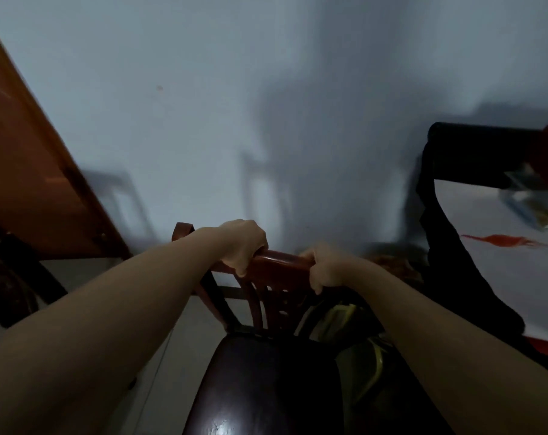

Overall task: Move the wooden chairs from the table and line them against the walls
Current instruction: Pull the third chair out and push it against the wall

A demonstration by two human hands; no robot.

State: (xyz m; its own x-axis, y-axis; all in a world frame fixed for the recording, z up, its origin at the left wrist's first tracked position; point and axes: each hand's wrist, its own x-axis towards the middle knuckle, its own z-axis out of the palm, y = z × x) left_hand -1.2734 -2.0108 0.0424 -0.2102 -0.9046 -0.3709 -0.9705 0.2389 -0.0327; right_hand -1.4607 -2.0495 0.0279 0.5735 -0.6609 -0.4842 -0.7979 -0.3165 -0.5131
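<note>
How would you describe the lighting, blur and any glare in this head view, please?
Head view: dim light; soft shadows of the person and chair fall on the wall; glare on the chair's dark seat; edges look motion-blurred and bent by the wide lens.

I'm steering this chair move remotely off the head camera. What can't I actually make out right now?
- Chair legs and floor contact: the red-brown wooden chair's dark glossy seat and the bottom edge hide them.
- Gap to the pale wall: the backrest hides it.
- Fingertips: the left hand and right hand curl over the top rail.
- Clear packet on the white-covered table: blurred, cut off at right.
</note>
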